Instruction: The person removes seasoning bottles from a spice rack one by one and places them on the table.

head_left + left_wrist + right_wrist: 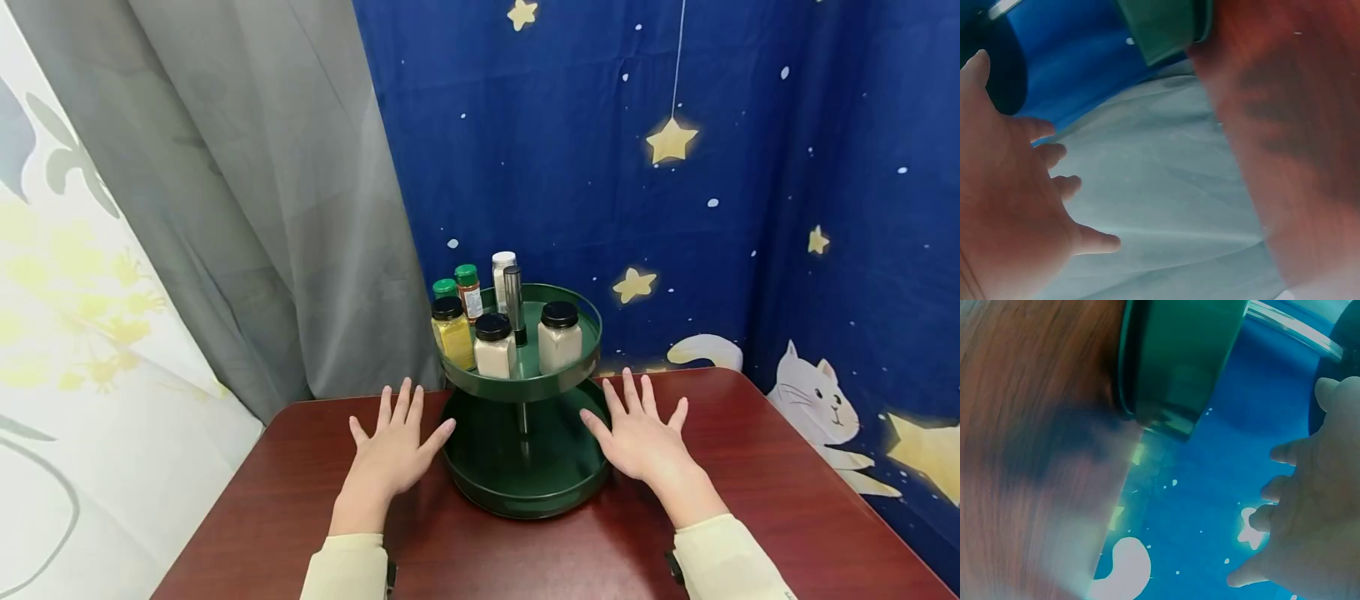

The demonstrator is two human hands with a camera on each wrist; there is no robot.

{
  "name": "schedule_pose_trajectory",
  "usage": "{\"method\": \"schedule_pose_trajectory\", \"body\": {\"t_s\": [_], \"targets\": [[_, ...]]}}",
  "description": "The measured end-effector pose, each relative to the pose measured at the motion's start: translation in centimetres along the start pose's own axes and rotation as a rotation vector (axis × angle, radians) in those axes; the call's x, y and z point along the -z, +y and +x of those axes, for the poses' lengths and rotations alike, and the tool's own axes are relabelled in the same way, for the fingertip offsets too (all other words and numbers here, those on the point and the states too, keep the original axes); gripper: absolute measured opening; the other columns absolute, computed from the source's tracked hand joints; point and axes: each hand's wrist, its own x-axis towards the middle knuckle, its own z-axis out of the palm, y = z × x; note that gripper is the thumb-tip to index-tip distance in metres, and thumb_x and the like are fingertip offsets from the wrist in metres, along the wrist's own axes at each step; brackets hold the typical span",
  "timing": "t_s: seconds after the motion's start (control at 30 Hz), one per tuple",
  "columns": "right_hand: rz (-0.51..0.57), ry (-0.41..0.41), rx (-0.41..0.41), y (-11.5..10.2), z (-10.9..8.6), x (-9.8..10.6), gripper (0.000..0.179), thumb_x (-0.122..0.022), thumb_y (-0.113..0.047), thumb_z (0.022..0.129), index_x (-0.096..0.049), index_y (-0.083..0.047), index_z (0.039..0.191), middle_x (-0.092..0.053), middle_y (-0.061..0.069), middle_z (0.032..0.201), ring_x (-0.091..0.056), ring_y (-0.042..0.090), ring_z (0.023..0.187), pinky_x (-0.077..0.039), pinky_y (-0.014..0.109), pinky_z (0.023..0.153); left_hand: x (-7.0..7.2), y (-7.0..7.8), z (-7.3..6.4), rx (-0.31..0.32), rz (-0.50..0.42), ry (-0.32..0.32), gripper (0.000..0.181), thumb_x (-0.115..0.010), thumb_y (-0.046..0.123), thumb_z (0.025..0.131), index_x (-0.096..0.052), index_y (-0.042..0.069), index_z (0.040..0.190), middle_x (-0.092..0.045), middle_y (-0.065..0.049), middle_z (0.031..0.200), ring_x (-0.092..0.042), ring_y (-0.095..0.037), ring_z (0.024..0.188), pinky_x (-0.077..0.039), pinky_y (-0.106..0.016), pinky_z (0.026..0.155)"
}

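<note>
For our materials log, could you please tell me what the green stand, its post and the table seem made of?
Green stand: painted metal or plastic, glossy, judging by its reflections. Post: probably polished metal, given its silvery shine. Table: wood or laminate, slightly shiny, with streaky grain.

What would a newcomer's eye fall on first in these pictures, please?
Probably the green two-tier stand on the reddish table, with jars on its upper tier. The left grip and right grip flank it, fingers spread. Behind hangs a blue curtain with yellow stars.
</note>
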Motion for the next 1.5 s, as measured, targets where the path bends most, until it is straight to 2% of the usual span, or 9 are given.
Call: {"method": "schedule_pose_trajectory", "body": {"t_s": [0.3,0.43,0.6,0.77,0.9,1.1,1.33,1.5], "targets": [[0.041,0.027,0.009,-0.6,-1.2,1.8,0.089,-0.039,-0.069,0.107,-0.021,-0.010,0.171,0.004,0.024,0.179,0.008,0.053,0.164,0.019,0.088,0.112,2.2,1.0,-1.2,-0.017,-0.052,0.021,0.102,-0.027,0.088,0.097,-0.010,0.022,0.173,0.004,-0.001,0.182,0.011,-0.038,0.168,0.008,-0.089,0.118],[0.050,0.062,0.012,-1.1,-2.3,3.0,0.092,-0.041,-0.070,0.107,-0.020,-0.007,0.171,0.001,0.029,0.177,0.004,0.055,0.163,0.018,0.090,0.112,3.4,1.5,-2.2,-0.040,-0.099,0.062,0.099,-0.028,0.088,0.098,-0.012,0.025,0.173,0.002,0.000,0.183,0.006,-0.037,0.169,0.004,-0.086,0.121],[0.058,0.115,0.011,-1.8,-3.9,4.8,0.098,-0.039,-0.074,0.105,-0.017,-0.005,0.171,-0.006,0.038,0.173,-0.003,0.058,0.162,0.016,0.090,0.112,5.1,2.3,-3.6,-0.070,-0.114,0.112,0.092,-0.032,0.082,0.102,-0.018,0.025,0.173,-0.005,-0.003,0.182,-0.005,-0.037,0.169,-0.003,-0.084,0.123],[0.068,0.152,0.031,-2.7,-5.2,6.1,0.098,-0.037,-0.076,0.105,-0.018,-0.007,0.171,-0.010,0.034,0.174,-0.007,0.055,0.163,0.013,0.089,0.114,6.2,3.4,-5.0,-0.100,-0.095,0.173,0.089,-0.037,0.078,0.103,-0.019,0.024,0.173,-0.008,-0.003,0.182,-0.008,-0.037,0.168,-0.008,-0.082,0.125],[0.100,0.176,0.061,-3.6,-5.9,6.9,0.096,-0.041,-0.076,0.104,-0.021,-0.011,0.171,-0.013,0.028,0.177,-0.011,0.051,0.164,0.008,0.088,0.117,6.6,4.0,-5.9,-0.130,-0.083,0.223,0.088,-0.041,0.076,0.104,-0.021,0.024,0.172,-0.009,-0.003,0.182,-0.010,-0.038,0.168,-0.010,-0.079,0.127],[0.136,0.242,0.108,-4.5,-6.3,7.7,0.087,-0.046,-0.071,0.105,-0.030,-0.014,0.169,-0.023,0.021,0.177,-0.023,0.047,0.163,-0.010,0.082,0.124,6.0,4.5,-6.7,-0.163,-0.054,0.278,0.085,-0.045,0.069,0.106,-0.025,0.019,0.171,-0.015,-0.007,0.181,-0.016,-0.039,0.167,-0.016,-0.078,0.127],[0.182,0.287,0.160,-5.1,-6.4,7.8,0.074,-0.055,-0.058,0.107,-0.039,-0.015,0.165,-0.034,0.019,0.173,-0.034,0.046,0.158,-0.030,0.074,0.123,5.4,5.1,-6.4,-0.207,-0.021,0.325,0.082,-0.051,0.065,0.106,-0.032,0.017,0.169,-0.020,-0.008,0.180,-0.025,-0.039,0.164,-0.025,-0.075,0.126],[0.272,0.296,0.198,-5.7,-6.9,8.4,0.067,-0.061,-0.049,0.107,-0.044,-0.016,0.163,-0.039,0.015,0.170,-0.040,0.043,0.156,-0.037,0.071,0.122,5.8,5.8,-5.6,-0.289,0.015,0.408,0.079,-0.060,0.060,0.104,-0.040,0.014,0.165,-0.027,-0.011,0.177,-0.035,-0.040,0.160,-0.035,-0.070,0.124]]}}
